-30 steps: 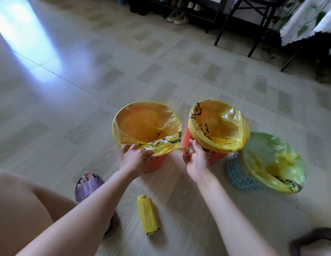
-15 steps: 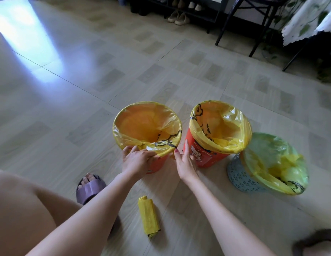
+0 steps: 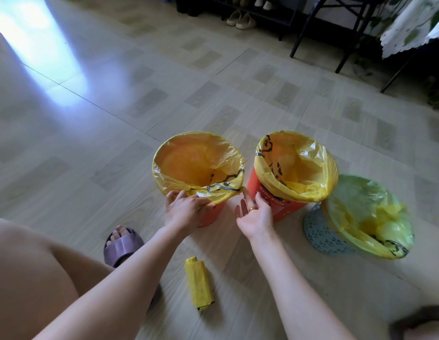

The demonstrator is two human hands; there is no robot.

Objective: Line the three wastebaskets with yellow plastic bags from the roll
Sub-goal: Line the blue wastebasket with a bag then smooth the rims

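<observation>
Three wastebaskets stand on the floor, each with a yellow bag folded over its rim. The left orange basket [image 3: 214,212] holds a yellow bag [image 3: 196,163]. My left hand [image 3: 185,209] grips that bag's folded edge at the near rim. My right hand [image 3: 254,214] is between the two orange baskets, fingers straight, a fingertip touching the bag's right corner. The middle orange basket [image 3: 277,202] and the blue basket [image 3: 323,234] at the right are lined too. The yellow bag roll [image 3: 198,282] lies on the floor near me.
My left foot in a purple slipper [image 3: 121,244] is by the left basket; my left knee fills the lower left. Black chair legs [image 3: 345,45], a shoe rack with shoes [image 3: 240,19] and a table with a patterned cloth [image 3: 409,28] stand at the back.
My right hand has left the middle basket's side and moved left, opening its fingers toward the left basket's bag corner. My left hand stays on the near rim.
</observation>
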